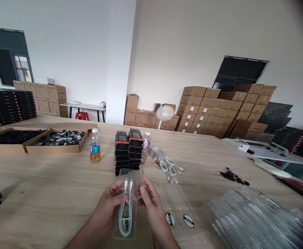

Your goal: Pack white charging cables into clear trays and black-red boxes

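My left hand (pixel 108 206) is closed on the left side of a clear plastic tray (pixel 117 231), its thumb lying over the cable inside. In that tray sits a coiled white charging cable (pixel 121 221) with both plugs pointing away from me. A small black-and-white label shows under the coil's lower end. My right hand (pixel 151 200) pinches the tray's right edge between thumb and fingers. To the right of it, two oval black-and-white labels (pixel 170 219) lie in clear plastic trays on the table. Just beyond the held tray stand two stacks of small black boxes (pixel 121 148).
Several coiled white cables (pixel 171 170) lie beyond my right hand. Clear plastic trays (pixel 255 221) are heaped at the front right, near scattered small black pieces (pixel 234 176). A bottle of amber liquid (pixel 95 147) and open cardboard trays (pixel 55 148) stand at the left.
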Demonstrator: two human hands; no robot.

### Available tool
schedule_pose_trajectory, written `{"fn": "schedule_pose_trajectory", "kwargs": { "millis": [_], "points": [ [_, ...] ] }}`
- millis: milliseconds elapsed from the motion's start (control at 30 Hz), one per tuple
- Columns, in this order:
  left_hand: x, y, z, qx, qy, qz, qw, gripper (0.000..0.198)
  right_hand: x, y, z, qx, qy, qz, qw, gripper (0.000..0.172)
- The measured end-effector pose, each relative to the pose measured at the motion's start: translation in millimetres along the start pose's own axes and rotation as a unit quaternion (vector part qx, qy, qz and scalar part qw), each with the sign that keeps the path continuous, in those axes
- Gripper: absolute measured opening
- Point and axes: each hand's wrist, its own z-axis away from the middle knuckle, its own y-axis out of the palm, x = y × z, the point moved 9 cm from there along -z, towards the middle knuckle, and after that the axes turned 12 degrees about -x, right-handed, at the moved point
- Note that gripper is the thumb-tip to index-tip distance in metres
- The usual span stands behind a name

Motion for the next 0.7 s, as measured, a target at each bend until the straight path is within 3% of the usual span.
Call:
{"fn": "schedule_pose_trajectory", "kwargs": {
  "millis": [133, 233, 400, 533, 700],
  "points": [
    [1.8, -0.3, 1.4, -0.013, 0.001, -0.021, 1.0, 0.04, 16.1, -7.7, 2.5, -0.03, -0.062, 0.071, 0.995, 0.058],
    [3.6, -1.1, 1.6, -0.017, 0.011, -0.054, 0.998, 0.043, 32.4, -3.9, 9.0, -0.009, -0.139, 0.147, 0.979, 0.046],
    [2.3, -3.5, 1.1, -0.034, 0.042, -0.082, 0.995, 0.063, 42.9, 5.2, 16.5, 0.007, -0.227, 0.225, 0.947, 0.03],
    [4.1, -3.3, 1.8, -0.038, 0.056, -0.114, 0.991, 0.077, 41.0, 7.4, 17.0, -0.001, -0.197, 0.224, 0.954, 0.022],
    [12.1, -2.5, 1.1, -0.029, 0.039, -0.117, 0.992, 0.085, 34.4, 5.7, 14.6, 0.003, -0.073, 0.139, 0.988, 0.015]
  ]
}}
